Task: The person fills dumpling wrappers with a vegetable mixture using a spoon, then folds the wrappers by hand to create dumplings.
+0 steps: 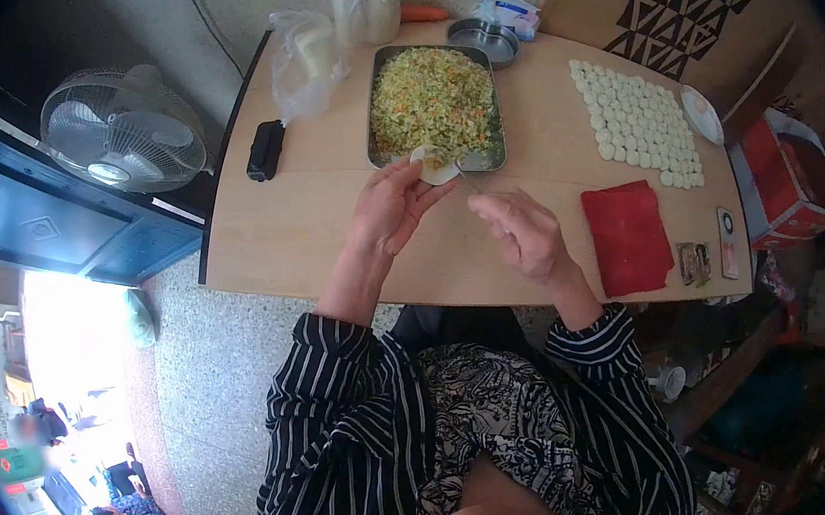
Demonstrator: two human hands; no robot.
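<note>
My left hand (394,203) holds a round white dough wrapper (437,172) at the near edge of a metal tray (502,166). A little chopped filling lies on the wrapper. Heaped in the tray is chopped green, yellow and orange filling (436,99). To the right, my right hand (526,231) is closed on a thin metal utensil (467,176), whose tip is by the wrapper and the tray's near right corner. Rows of round white dough pieces (638,120) lie at the back right of the table.
The wooden table (312,257) also bears plastic bags (307,65), a carrot (423,14), a round metal tin (484,40), a black case (265,150), a red cloth (627,238), a white plate (701,115) and a phone-like device (727,243). A fan (126,132) stands left.
</note>
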